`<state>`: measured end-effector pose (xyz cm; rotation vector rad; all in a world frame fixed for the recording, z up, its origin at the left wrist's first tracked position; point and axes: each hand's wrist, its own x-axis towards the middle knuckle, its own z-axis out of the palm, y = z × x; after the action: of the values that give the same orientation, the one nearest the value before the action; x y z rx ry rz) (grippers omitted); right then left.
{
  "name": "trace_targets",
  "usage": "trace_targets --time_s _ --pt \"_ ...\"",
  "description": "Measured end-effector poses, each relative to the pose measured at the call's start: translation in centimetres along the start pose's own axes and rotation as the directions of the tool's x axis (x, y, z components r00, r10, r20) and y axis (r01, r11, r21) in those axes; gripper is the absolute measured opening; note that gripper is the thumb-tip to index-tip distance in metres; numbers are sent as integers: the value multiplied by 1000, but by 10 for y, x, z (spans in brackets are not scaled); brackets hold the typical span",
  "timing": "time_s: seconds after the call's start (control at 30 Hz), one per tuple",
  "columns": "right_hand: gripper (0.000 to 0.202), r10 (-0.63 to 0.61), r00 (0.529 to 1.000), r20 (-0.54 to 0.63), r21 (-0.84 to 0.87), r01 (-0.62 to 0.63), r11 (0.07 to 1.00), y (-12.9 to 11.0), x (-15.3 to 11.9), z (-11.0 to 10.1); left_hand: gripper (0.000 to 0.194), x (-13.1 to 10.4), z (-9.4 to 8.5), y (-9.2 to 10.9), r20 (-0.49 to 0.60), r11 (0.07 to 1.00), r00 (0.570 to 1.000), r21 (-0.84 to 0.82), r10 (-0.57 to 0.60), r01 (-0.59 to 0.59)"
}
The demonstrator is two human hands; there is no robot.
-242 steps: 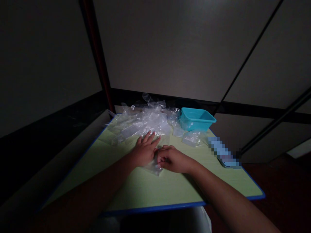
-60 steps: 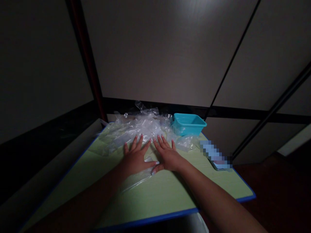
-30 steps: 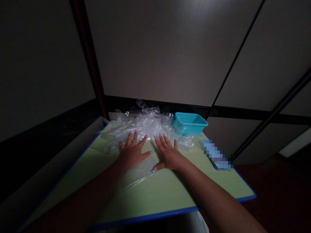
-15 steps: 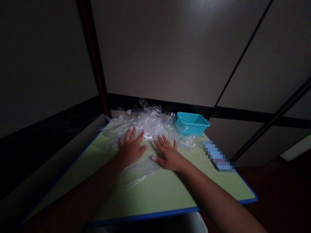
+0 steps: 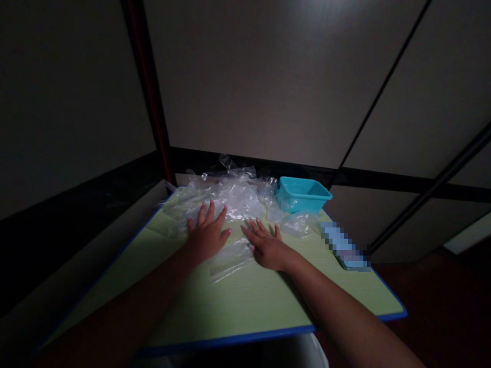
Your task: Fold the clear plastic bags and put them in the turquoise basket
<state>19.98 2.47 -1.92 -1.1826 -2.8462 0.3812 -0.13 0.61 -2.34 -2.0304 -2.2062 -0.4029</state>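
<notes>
Both hands lie palm down on the green worktop (image 5: 245,301), fingers spread wide and gripping nothing. The left hand (image 5: 207,236) rests at the near fringe of the heap of clear plastic bags (image 5: 226,197), its fingertips on the film. The right hand (image 5: 268,247) lies just beside it, pressing the right end of a flat clear bag (image 5: 230,258) that stretches between the two hands towards the person. A teal tub (image 5: 303,194) stands at the far right corner, with a smaller crumpled bag (image 5: 299,223) in front of it. Bare worktop lies open from the hands to the blue near edge (image 5: 230,340) and along the left edge.
</notes>
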Motion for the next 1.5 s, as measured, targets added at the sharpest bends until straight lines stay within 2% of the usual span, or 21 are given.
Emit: trace_targets --time_s 0.1,0.17,0.27,0.33,0.4,0.47,0.53,0.63,0.73,0.8,0.87,0.97,1.03,1.07,1.13,1.23,1.33,1.5 --pt "64 29 999 -29 17 -29 999 6 0 0 69 -1 -5 1 51 998 997 -37 55 -53" --pt "62 34 999 -39 52 -32 998 9 -1 -3 83 -3 -10 1 113 986 981 -69 160 -153" --pt "60 12 999 -43 103 -8 995 11 -2 -8 109 -10 -15 4 197 938 919 -121 342 -324" --pt "61 -33 998 -53 123 39 992 10 -3 -11 120 -14 -17 5 236 909 879 -142 415 -391" --pt "58 -98 992 -84 145 110 983 8 -3 -13 124 -17 -17 6 266 894 853 -157 449 -421" --pt "51 -169 975 -141 176 193 965 6 -4 -15 118 -17 -18 7 265 889 849 -172 456 -424" --pt "38 -253 946 -204 207 294 933 4 -6 -17 93 -15 -19 6 206 902 881 -175 425 -394" --pt "22 -391 893 -223 271 442 855 -2 -14 -22 57 -9 -22 4 7 948 958 -144 287 -283" --pt "21 -479 864 -158 342 503 794 -10 -21 -24 50 -4 -23 3 -171 978 975 -128 140 -163" --pt "22 -484 867 -118 370 491 789 -14 -24 -23 49 -2 -23 3 -226 984 970 -132 90 -122" --pt "23 -475 875 -91 389 470 792 -15 -24 -20 49 -1 -22 3 -234 985 970 -133 72 -105" --pt "24 -475 877 -77 397 464 792 -14 -23 -16 53 -1 -21 1 -154 988 985 -123 75 -95" --pt "23 -481 874 -70 383 468 796 -14 -23 -16 62 -2 -22 -1 -17 979 986 -122 163 -164" --pt "23 -481 874 -65 373 468 801 -14 -23 -16 70 -3 -24 -3 68 967 971 -130 231 -221" --pt "23 -479 876 -52 349 466 813 -16 -24 -19 93 -4 -26 -6 238 933 904 -159 355 -324" --pt "25 -486 873 -38 327 471 819 -17 -25 -22 118 -6 -29 -8 411 917 819 -182 400 -356" --pt "26 -504 863 -38 328 487 809 -16 -24 -20 127 -10 -30 -7 480 914 778 -192 405 -358" --pt "24 -545 837 -41 338 525 781 -17 -21 -16 128 -16 -31 -1 493 889 740 -225 458 -400"
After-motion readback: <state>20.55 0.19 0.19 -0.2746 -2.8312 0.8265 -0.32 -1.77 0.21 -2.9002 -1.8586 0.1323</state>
